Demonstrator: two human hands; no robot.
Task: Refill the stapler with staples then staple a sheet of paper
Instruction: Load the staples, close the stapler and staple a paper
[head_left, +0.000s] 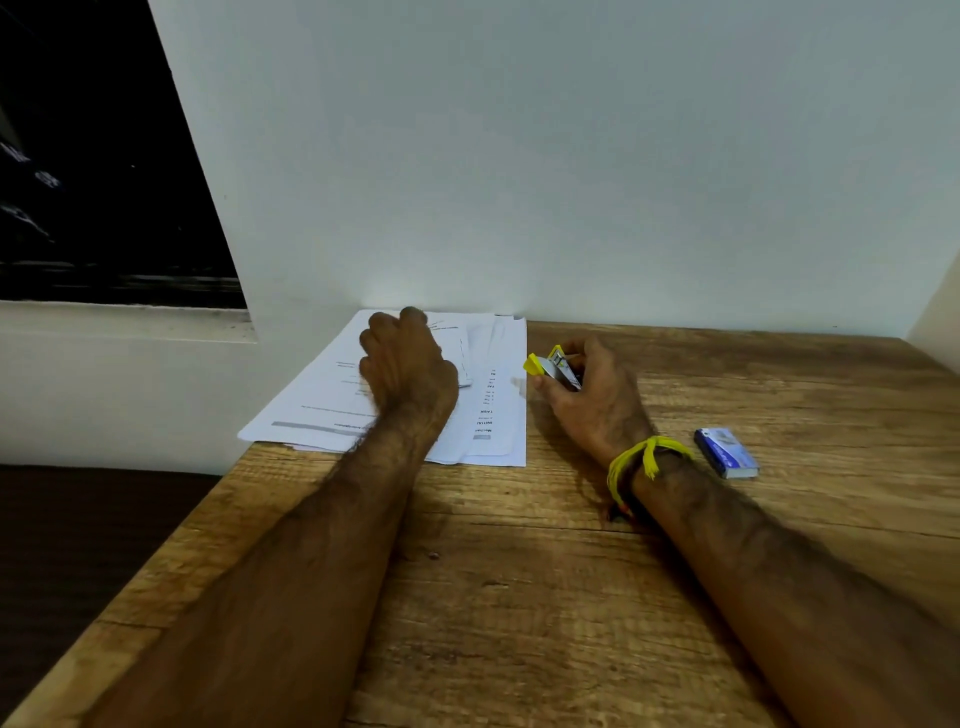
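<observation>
While my right hand (587, 395) grips the yellow stapler (556, 366) beside the papers (498, 415) on the counter (519, 571), my curled left hand (405, 364) rests on them; I think stapling comes next, so one sheet must slide between its jaws

Single head cam, wide-angle, looks forward and down over both forearms at desk (519, 597); wall (571, 156) close ahead, window (93, 156) upper left. No second view.
</observation>
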